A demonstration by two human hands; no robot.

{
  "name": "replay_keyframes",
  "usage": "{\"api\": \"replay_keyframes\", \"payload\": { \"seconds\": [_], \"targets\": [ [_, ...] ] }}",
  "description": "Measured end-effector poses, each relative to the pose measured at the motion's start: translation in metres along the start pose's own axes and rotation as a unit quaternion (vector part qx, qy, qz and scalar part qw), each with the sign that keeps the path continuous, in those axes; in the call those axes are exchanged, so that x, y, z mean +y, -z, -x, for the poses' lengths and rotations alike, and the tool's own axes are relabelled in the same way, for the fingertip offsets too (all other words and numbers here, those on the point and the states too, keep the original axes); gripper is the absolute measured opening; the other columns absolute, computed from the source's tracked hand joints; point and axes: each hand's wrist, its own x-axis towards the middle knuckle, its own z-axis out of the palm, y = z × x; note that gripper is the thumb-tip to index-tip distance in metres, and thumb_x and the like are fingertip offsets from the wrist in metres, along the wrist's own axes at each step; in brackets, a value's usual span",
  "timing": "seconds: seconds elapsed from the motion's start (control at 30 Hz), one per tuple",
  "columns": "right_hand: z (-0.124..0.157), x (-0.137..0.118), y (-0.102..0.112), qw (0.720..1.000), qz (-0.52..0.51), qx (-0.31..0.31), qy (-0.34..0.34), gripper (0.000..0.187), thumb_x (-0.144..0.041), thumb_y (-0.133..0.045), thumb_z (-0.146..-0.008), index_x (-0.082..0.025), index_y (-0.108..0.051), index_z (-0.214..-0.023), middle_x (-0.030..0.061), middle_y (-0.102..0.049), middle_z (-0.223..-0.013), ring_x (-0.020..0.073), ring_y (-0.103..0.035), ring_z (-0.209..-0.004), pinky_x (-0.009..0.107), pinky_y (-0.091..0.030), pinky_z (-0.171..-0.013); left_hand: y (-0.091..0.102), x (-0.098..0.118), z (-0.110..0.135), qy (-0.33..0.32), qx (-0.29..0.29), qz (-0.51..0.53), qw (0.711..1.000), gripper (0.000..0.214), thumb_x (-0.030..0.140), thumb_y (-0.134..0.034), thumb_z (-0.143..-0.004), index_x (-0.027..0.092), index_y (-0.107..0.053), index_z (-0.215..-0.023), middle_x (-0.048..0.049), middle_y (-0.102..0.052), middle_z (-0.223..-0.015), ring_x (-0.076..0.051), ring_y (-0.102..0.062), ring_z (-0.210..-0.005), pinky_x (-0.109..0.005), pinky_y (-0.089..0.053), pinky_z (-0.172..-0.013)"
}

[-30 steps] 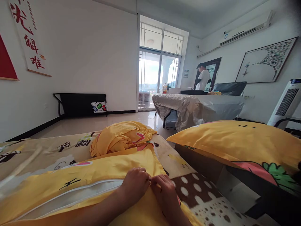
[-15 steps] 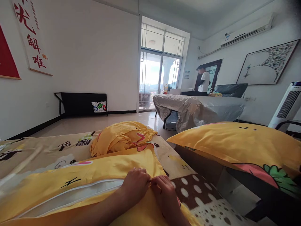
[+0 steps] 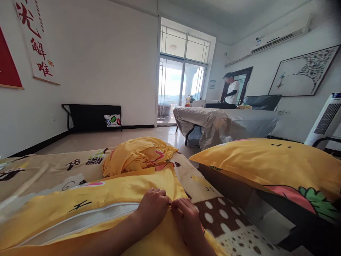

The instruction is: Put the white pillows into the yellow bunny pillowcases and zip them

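This is a room in a home. A pillow [image 3: 112, 193] lies on a bedsheet [image 3: 53, 170]. Behind are a balcony door [image 3: 181, 92], an air conditioner [image 3: 282, 33] and a painting [image 3: 303, 73].

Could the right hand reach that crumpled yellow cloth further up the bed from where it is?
Probably yes. The crumpled yellow cloth lies just beyond the yellow pillowcase that the right hand pinches, with nothing between; the hand would need to let go first.

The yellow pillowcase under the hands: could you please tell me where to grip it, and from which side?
Pinch the pillowcase at its open hem, from above, where the left hand and right hand meet. It lies flat on the bed, and the pillow shows through the slit, so that edge is likely loose.
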Motion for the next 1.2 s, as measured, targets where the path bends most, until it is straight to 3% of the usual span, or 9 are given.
{"api": "replay_keyframes", "payload": {
  "seconds": [0.3, 0.4, 0.47, 0.7, 0.93, 1.1, 1.2],
  "targets": [
    [0.003, 0.005, -0.004, 1.000, -0.004, -0.002, -0.022, 0.019, -0.014, -0.047, -0.086, -0.022, -0.054, -0.070, -0.0006, -0.062, -0.066, 0.0150, -0.057, -0.062, 0.025, -0.042, -0.058, 0.000, 0.007, -0.001, 0.018, -0.005, -0.004, 1.000, 0.028, 0.015, -0.037, -0.089, 0.014, -0.065, -0.092, -0.0103, -0.066, -0.098, -0.024, -0.062, -0.093, -0.039, -0.047, -0.086],
    [0.004, 0.008, -0.004, 0.999, 0.003, 0.003, -0.053, 0.010, -0.016, -0.051, -0.085, -0.021, -0.060, -0.087, 0.0004, -0.064, -0.071, 0.0157, -0.059, -0.063, 0.026, -0.044, -0.059, -0.002, 0.005, -0.001, 0.022, 0.023, 0.016, 0.999, 0.030, 0.018, -0.032, -0.092, 0.014, -0.062, -0.094, -0.0096, -0.064, -0.096, -0.022, -0.062, -0.089, -0.036, -0.049, -0.081],
    [0.004, 0.009, -0.004, 0.998, 0.010, -0.011, -0.053, 0.015, -0.017, -0.051, -0.087, -0.021, -0.062, -0.096, 0.0012, -0.066, -0.074, 0.0160, -0.060, -0.065, 0.026, -0.045, -0.060, -0.004, 0.004, -0.001, 0.021, 0.031, 0.018, 0.999, 0.032, 0.020, -0.030, -0.093, 0.014, -0.061, -0.093, -0.0095, -0.064, -0.094, -0.022, -0.062, -0.088, -0.035, -0.049, -0.080],
    [0.007, 0.009, -0.007, 0.993, 0.110, -0.051, 0.012, 0.019, -0.011, -0.051, -0.087, -0.023, -0.063, -0.079, 0.0007, -0.063, -0.071, 0.0175, -0.057, -0.066, 0.029, -0.040, -0.065, -0.003, 0.006, -0.001, 0.021, -0.014, -0.021, 0.999, 0.030, 0.014, -0.032, -0.088, 0.013, -0.061, -0.094, -0.0116, -0.064, -0.098, -0.025, -0.062, -0.090, -0.041, -0.049, -0.083],
    [0.004, 0.017, -0.005, 0.987, 0.133, -0.085, 0.010, 0.017, -0.007, -0.059, -0.080, -0.023, -0.065, -0.079, -0.0003, -0.066, -0.073, 0.0179, -0.060, -0.070, 0.029, -0.040, -0.066, 0.009, -0.001, 0.001, 0.052, -0.034, -0.036, 0.997, 0.028, 0.012, -0.036, -0.085, 0.010, -0.062, -0.096, -0.0155, -0.065, -0.098, -0.028, -0.063, -0.091, -0.042, -0.051, -0.081],
    [0.002, 0.014, -0.001, 0.992, 0.103, -0.064, -0.023, 0.018, -0.010, -0.056, -0.084, -0.024, -0.066, -0.077, 0.0008, -0.065, -0.076, 0.0173, -0.059, -0.072, 0.029, -0.041, -0.068, 0.023, -0.014, 0.013, 0.084, -0.030, -0.025, 0.996, 0.027, 0.015, -0.034, -0.088, 0.013, -0.060, -0.093, -0.0123, -0.066, -0.097, -0.026, -0.065, -0.087, -0.039, -0.052, -0.076],
    [0.000, 0.000, 0.004, 0.997, 0.072, -0.024, 0.027, 0.019, -0.012, -0.052, -0.086, -0.024, -0.065, -0.094, 0.0050, -0.065, -0.097, 0.0198, -0.058, -0.087, 0.032, -0.043, -0.076, 0.027, -0.014, 0.020, 0.084, -0.026, -0.015, 0.996, 0.027, 0.018, -0.034, -0.090, 0.015, -0.060, -0.095, -0.0111, -0.067, -0.097, -0.026, -0.065, -0.088, -0.040, -0.052, -0.077]
  ]
}}
